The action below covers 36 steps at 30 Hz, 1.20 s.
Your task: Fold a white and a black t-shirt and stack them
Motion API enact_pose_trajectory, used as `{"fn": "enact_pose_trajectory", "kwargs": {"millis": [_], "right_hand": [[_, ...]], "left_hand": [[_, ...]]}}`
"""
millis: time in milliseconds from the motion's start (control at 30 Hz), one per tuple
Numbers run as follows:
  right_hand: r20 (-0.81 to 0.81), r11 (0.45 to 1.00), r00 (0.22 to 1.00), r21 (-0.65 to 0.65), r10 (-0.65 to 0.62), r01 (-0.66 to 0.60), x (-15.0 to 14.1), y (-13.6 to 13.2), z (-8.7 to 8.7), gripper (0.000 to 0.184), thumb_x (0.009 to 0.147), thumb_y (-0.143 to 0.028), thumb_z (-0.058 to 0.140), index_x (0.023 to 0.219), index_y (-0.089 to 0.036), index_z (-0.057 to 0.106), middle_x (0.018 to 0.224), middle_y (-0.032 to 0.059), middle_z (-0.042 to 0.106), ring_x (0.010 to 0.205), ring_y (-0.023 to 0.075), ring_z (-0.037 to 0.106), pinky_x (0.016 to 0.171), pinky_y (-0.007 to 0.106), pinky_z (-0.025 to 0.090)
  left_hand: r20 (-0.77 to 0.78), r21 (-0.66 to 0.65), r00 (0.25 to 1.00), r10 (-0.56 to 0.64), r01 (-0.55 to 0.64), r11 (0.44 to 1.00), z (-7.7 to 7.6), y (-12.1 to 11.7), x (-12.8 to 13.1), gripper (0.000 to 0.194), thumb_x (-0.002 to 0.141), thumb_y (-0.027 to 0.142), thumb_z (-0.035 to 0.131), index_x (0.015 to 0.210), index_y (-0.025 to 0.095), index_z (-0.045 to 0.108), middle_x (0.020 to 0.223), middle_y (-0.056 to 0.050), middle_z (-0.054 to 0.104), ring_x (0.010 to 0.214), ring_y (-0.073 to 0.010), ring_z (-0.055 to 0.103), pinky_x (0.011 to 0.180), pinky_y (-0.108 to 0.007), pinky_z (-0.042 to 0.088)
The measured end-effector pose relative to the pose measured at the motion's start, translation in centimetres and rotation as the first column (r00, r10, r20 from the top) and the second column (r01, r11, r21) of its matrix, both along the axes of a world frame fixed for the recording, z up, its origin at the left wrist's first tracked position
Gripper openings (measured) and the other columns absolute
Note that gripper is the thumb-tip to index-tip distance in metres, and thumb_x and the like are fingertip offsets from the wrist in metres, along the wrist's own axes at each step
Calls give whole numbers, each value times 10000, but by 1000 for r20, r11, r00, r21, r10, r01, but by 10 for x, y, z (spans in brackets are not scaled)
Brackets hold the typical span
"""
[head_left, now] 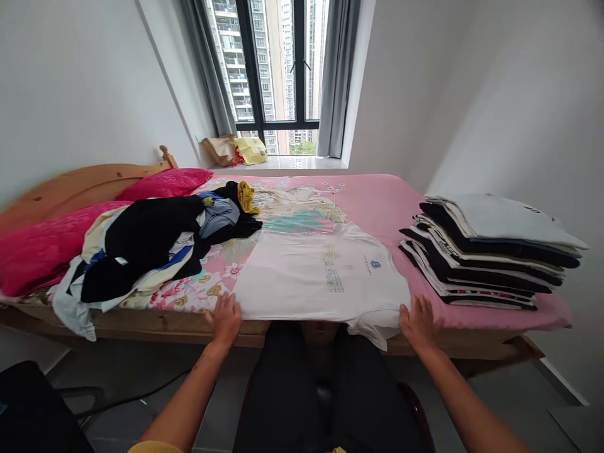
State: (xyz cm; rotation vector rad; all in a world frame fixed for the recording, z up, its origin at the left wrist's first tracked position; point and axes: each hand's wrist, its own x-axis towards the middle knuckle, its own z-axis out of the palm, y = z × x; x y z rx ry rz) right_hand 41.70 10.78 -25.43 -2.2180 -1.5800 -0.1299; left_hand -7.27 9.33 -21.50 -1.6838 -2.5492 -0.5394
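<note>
- Here at my left hand (225, 319): palm down, fingers apart, thumb right by the near left corner of the white T-shirt (292, 270); palm hidden beneath.
- Over at my right hand (419, 321), fingers spread too, not closed on anything, thumb beside the near sleeve (375, 322); whether it presses the cloth, I can't tell.
- The shirt lies sideways across the bed between my hands, its near edge along the bed's rim, that sleeve crumpled and drooping over it.
- There's a blue emblem (375, 264) and a column of print (333, 269) on the shirt, lettering too small to read.
- My dark trousers (283, 384) run up to the bed, cut off below; both forearms leave the frame.
- Out to the right, a folded stack (491, 251) of black and white clothes; only the top piece shows fully, the rest just edges.
- Out to the left, a tangled heap (151, 229), one garment hard to tell from the next, partly covering a pink pillow (42, 242).
- Farther off, a paper bag (219, 150) sits half behind a yellow bag (252, 150) on the sill, and a curtain (337, 82) hangs at the window, top out of frame.
</note>
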Motion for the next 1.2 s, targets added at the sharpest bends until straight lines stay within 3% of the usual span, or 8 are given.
{"fn": "enact_pose_trajectory", "kwargs": {"millis": [167, 300, 600, 767, 867, 933, 1033, 1200], "right_hand": [[26, 927, 927, 1, 375, -375, -128, 22, 45, 511, 918, -295, 204, 1389, -173, 359, 1500, 75, 255, 1391, 224, 141, 1103, 487, 41], [89, 748, 743, -115, 663, -654, -171, 22, 24, 523, 917, -372, 303, 1411, -203, 332, 1494, 55, 275, 1388, 220, 167, 1111, 472, -24], [283, 878, 831, -165, 479, -450, 50, 1, -42, 639, 786, -246, 399, 1415, -187, 302, 1496, 77, 263, 1382, 256, 170, 1088, 555, 32], [36, 974, 981, 118, 192, -195, 83, -34, -60, 649, 759, -314, 375, 1369, -95, 341, 1412, 176, 361, 1341, 279, 269, 1070, 500, 226], [-386, 988, 922, 150, 12, 49, 67, -54, -64, 610, 735, -474, 429, 1214, -102, 494, 1230, 191, 527, 1187, 310, 461, 992, 466, 360], [-645, 992, 762, 46, -62, 119, 50, -60, -59, 596, 692, -572, 495, 1084, -128, 564, 1101, 158, 609, 1050, 294, 558, 942, 432, 414], [-845, 1000, 534, -14, -16, 8, 24, -54, -44, 560, 636, -575, 602, 999, -150, 597, 1044, 119, 654, 994, 260, 599, 921, 376, 441], [-960, 994, 280, -2, 30, -111, 0, -35, -35, 513, 617, -503, 688, 982, -144, 649, 989, 90, 693, 968, 268, 624, 862, 376, 479]], "left_hand": [[-40, 54, 885, -465, 466, 883, 19, 32, 114, 465, 903, 235, 286, 1337, 238, 452, 1479, -34, 304, 1378, -187, 227, 1126, -482, 37], [-86, 23, 744, -663, 667, 745, -2, 36, 150, 484, 907, 398, 362, 1366, 254, 416, 1476, -53, 304, 1379, -216, 226, 1120, -506, -35], [-208, -148, 864, -459, 436, 888, -28, 9, -53, 638, 832, 520, 479, 1394, 236, 378, 1483, -70, 281, 1384, -250, 201, 1121, -477, -44], [-63, 44, 960, -271, 274, 961, -35, -14, -58, 567, 834, 425, 465, 1348, 195, 406, 1453, -70, 358, 1367, -215, 247, 1140, -399, 103], [204, 244, 968, -147, 95, 965, -45, -27, -48, 495, 799, 407, 487, 1243, 189, 477, 1343, -96, 472, 1275, -220, 390, 1087, -359, 275], [479, 275, 878, -20, -128, 953, -51, -30, -46, 498, 745, 445, 554, 1158, 168, 519, 1200, -115, 560, 1130, -239, 514, 992, -374, 391], [862, 121, 498, 97, -386, 914, -53, -25, -47, 457, 687, 463, 636, 1018, 159, 552, 962, -75, 623, 884, -207, 611, 775, -339, 497], [995, -89, 3, 97, -365, 927, -44, -13, -51, 319, 660, 322, 722, 886, 171, 555, 812, -20, 628, 728, -150, 635, 618, -258, 494]]}}
